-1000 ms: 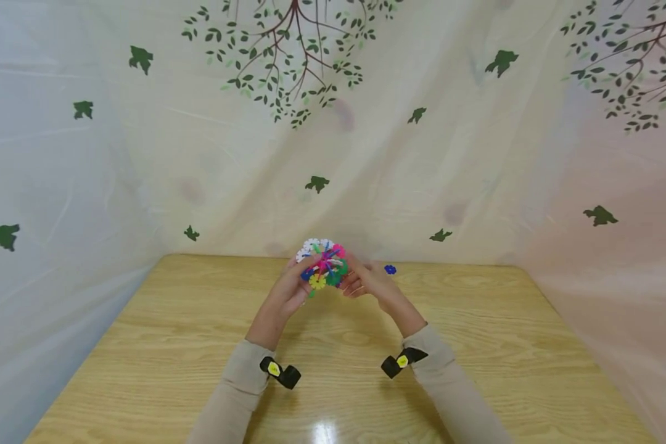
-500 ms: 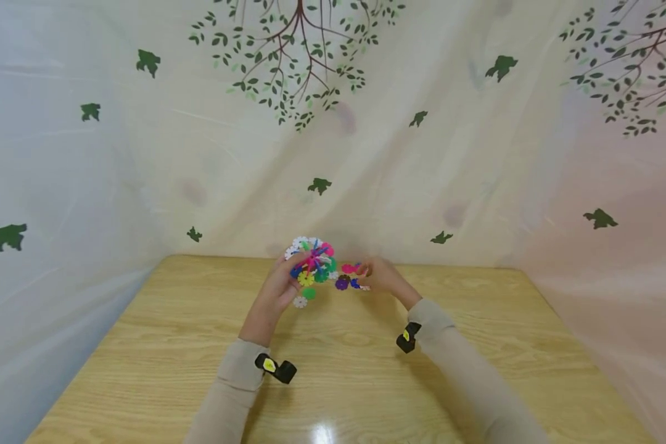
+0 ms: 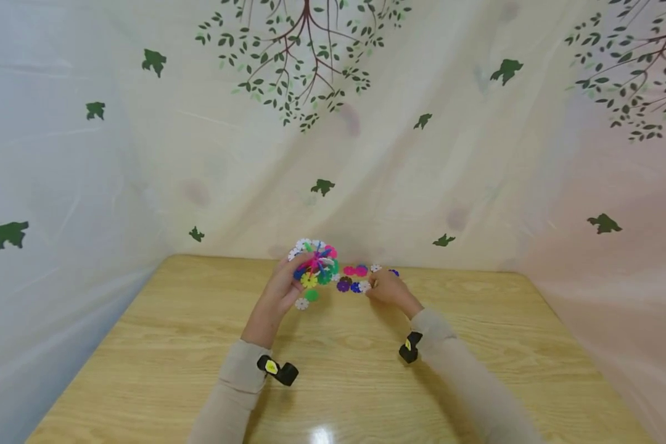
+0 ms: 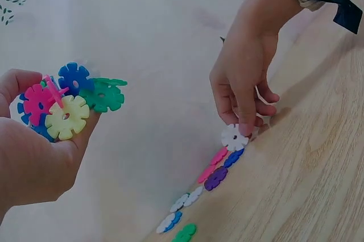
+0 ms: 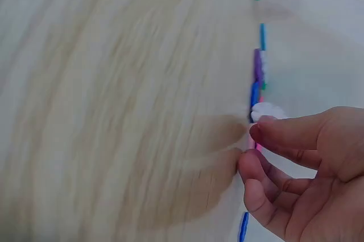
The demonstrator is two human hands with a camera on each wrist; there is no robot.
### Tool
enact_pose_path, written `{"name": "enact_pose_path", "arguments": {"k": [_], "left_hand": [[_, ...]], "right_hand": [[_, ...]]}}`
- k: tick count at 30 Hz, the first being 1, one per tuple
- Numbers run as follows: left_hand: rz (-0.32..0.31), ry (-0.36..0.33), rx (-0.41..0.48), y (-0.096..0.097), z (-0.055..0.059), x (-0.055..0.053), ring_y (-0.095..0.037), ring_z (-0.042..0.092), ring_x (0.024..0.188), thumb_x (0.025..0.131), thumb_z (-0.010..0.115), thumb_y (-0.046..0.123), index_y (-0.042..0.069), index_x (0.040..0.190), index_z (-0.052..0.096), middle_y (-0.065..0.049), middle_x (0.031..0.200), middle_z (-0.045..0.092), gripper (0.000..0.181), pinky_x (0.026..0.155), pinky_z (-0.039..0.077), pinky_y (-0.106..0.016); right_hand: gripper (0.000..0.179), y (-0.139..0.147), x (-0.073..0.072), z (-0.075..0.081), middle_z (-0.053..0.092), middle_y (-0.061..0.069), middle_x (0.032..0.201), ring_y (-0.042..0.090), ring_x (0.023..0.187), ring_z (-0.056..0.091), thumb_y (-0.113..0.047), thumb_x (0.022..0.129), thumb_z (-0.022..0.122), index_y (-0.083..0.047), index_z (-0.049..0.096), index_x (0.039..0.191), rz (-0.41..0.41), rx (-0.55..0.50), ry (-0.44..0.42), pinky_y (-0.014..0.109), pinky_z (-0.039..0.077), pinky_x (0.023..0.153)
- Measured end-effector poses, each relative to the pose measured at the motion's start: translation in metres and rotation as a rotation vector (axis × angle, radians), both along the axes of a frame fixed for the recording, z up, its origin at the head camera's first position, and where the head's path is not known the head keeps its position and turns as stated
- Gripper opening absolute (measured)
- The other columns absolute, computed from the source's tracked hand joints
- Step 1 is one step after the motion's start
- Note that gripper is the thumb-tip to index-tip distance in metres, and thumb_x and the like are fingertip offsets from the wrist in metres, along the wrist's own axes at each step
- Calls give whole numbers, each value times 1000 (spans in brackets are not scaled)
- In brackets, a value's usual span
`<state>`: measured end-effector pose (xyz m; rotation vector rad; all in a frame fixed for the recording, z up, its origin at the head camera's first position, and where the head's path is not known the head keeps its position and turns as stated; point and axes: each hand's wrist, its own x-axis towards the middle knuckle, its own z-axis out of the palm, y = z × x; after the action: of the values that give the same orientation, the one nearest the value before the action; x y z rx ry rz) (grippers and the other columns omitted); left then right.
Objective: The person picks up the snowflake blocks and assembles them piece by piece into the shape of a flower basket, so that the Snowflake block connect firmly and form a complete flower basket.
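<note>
your left hand (image 3: 280, 287), left of centre in the head view, curls round a cluster of notched discs (image 3: 319, 266); the thumb lies across its front, hiding the left part, and how the inner pieces join is hard to make out. in the left wrist view that hand is cut off by the left edge.

your right hand (image 3: 391, 288), right of centre, pinches a white disc (image 4: 234, 138) between its fingertips, the other fingers loosely bent. in the right wrist view the fingertips cover part of that disc, and you see the loose discs (image 5: 257, 66) only edge-on, too thin to read their shape. a blue disc (image 3: 394, 272) peeks out from behind the right hand in the head view, partly covered. a green disc (image 4: 185, 233) is cut by the bottom edge of the left wrist view.

pink discs (image 3: 361, 271) and a purple disc (image 3: 343, 285) lie between your hands, close to the far edge of the table (image 3: 333, 370), where the fabric backdrop (image 3: 227, 185) rises and bounds you. you have more room toward the bottom middle, between the left sleeve (image 3: 224, 394) and the right sleeve (image 3: 472, 382), and out to both slanting side edges.
</note>
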<state>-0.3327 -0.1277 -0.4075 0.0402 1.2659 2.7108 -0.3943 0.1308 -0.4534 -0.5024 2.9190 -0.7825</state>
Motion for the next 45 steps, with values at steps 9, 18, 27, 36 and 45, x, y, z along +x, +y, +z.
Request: {"name": "enact_pose_path", "arguments": {"k": [9,18,27,36,45], "left_hand": [[4,5,-123,9,-3,1,-8,67,78,98,61,6,15,103,61,4,88,69,11,64,55,-18],[33,23,-167,13,-7,-1,-9,70,83,97,63,4,11,121,57,4,95,70,25,72,60,-21],[58,37,-240,18,-2,1,-13,66,103,94,67,2,6,138,53,-2,121,65,47,94,57,-29],[117,18,-248,23,-3,2,-15,66,104,90,71,-1,4,137,56,-7,125,63,49,86,60,-24],[158,7,-298,28,-6,2,-15,68,98,84,76,-7,3,131,60,-7,118,66,51,84,61,-26]], "right_hand": [[24,-5,13,10,71,20,82,14,65,63,-11,101,61,11,70,98,-82,-571,-26,32,57,60],[24,-37,43,60,71,2,80,6,69,65,-12,100,65,10,70,105,-81,-991,160,22,58,64],[15,-53,53,62,72,25,88,3,69,65,-8,96,70,5,73,102,-12,-875,346,18,57,62],[15,-51,53,61,73,23,90,13,75,65,-7,94,71,4,75,104,-7,-835,350,27,61,68],[15,-54,55,55,74,18,89,21,75,67,-13,95,73,1,75,100,28,-812,352,20,58,64]]}}
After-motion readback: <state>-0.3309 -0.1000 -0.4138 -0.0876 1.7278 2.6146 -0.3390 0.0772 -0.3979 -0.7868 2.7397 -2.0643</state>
